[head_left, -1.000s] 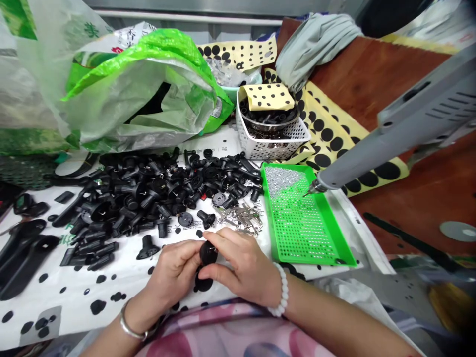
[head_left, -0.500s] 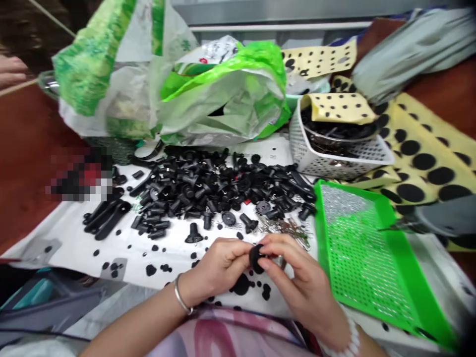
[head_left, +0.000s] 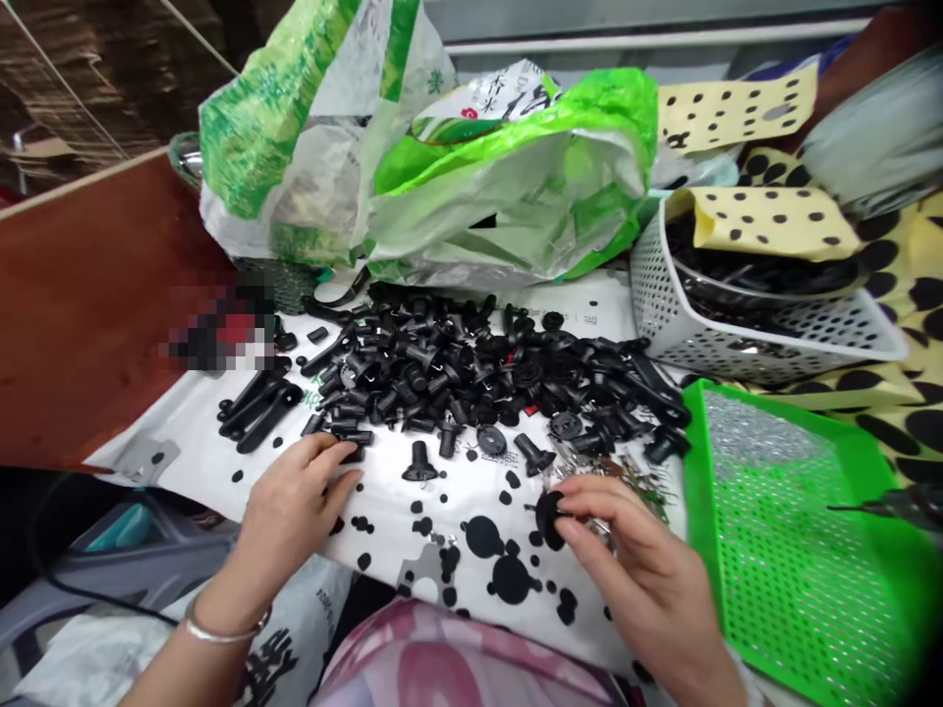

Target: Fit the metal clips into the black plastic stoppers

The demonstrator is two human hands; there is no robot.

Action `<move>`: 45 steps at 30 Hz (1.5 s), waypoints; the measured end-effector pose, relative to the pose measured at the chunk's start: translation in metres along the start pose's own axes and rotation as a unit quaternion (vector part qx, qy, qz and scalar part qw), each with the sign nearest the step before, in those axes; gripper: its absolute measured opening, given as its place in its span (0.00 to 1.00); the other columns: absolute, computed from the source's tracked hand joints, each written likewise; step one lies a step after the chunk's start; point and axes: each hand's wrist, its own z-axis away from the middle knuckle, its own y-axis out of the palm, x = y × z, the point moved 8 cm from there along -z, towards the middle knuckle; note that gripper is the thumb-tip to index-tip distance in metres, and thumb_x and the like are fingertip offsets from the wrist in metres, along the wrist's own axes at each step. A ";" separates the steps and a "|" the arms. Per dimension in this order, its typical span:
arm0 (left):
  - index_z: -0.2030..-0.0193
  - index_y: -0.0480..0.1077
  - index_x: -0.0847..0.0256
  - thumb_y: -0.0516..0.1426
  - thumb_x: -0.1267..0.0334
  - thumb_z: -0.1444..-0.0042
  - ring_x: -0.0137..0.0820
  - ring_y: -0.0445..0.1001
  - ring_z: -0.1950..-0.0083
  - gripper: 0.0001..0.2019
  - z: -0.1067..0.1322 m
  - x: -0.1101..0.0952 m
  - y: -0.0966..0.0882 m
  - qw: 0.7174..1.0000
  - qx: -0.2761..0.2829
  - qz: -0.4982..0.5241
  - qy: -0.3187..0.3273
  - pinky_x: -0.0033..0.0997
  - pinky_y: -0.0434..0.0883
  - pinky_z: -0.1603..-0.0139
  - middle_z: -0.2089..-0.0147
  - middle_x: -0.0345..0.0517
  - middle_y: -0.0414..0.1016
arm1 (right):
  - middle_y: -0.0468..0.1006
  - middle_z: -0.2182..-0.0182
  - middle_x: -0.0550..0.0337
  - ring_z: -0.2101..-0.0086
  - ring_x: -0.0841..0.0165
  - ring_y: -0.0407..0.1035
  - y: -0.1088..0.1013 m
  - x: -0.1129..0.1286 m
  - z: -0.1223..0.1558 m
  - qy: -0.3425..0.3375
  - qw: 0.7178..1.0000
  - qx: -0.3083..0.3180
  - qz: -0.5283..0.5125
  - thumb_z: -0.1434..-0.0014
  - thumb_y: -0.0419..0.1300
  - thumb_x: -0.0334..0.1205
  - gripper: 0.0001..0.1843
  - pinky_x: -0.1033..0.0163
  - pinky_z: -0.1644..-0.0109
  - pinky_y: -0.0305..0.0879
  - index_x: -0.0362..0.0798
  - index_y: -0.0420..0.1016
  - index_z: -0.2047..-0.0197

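Black round part (head_left: 549, 517): pinched between thumb and fingertips of right hand (head_left: 648, 589), held just above white spotted sheet (head_left: 390, 491), close in front of the body. Just beyond it, lying on the sheet, a scatter of small metal clips (head_left: 626, 471). Left hand (head_left: 291, 506) well apart to the left, palm down, fingers loosely spread, fingertips touching a short black piece (head_left: 354, 454) at near edge of pile of black parts (head_left: 471, 368). Right of right hand, green perforated tray (head_left: 803, 570), silvery bits (head_left: 744, 432) heaped at its far end. Behind tray, white basket (head_left: 737, 339) holding dark parts, yellow dotted sheet (head_left: 766, 221) draped over it. Behind pile, green-and-white plastic bags (head_left: 516, 187). Reddish-brown counter (head_left: 95, 295) showing at left.
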 end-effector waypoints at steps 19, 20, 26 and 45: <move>0.54 0.65 0.60 0.53 0.61 0.42 0.29 0.71 0.67 0.10 -0.003 -0.008 0.009 0.969 -0.008 0.238 -0.060 0.30 0.70 0.64 0.57 0.47 0.71 | 0.73 0.61 0.54 0.59 0.64 0.69 0.010 0.014 0.000 -0.010 1.000 0.016 -0.024 0.43 0.58 0.30 0.06 0.59 0.57 0.68 0.49 0.70 0.62; 0.54 0.65 0.60 0.54 0.62 0.42 0.28 0.70 0.68 0.10 -0.006 -0.014 0.009 0.962 -0.004 0.266 -0.064 0.29 0.70 0.65 0.58 0.46 0.71 | 0.73 0.61 0.54 0.59 0.64 0.69 0.010 0.015 -0.001 -0.010 0.999 0.014 -0.028 0.43 0.58 0.30 0.07 0.60 0.57 0.68 0.49 0.70 0.61; 0.59 0.68 0.59 0.56 0.65 0.45 0.28 0.69 0.66 0.07 -0.026 -0.061 0.003 0.914 0.048 0.401 -0.032 0.24 0.67 0.72 0.63 0.43 0.68 | 0.73 0.62 0.55 0.59 0.65 0.69 0.001 0.014 0.000 0.003 0.999 -0.006 -0.040 0.43 0.58 0.30 0.07 0.59 0.57 0.68 0.49 0.71 0.62; 0.55 0.69 0.59 0.54 0.69 0.44 0.26 0.67 0.71 0.10 -0.027 -0.133 0.029 0.915 0.129 0.366 0.114 0.25 0.67 0.71 0.69 0.41 0.65 | 0.72 0.62 0.56 0.60 0.66 0.69 -0.008 0.019 0.003 -0.009 0.994 -0.052 -0.092 0.44 0.58 0.28 0.09 0.59 0.58 0.68 0.49 0.71 0.61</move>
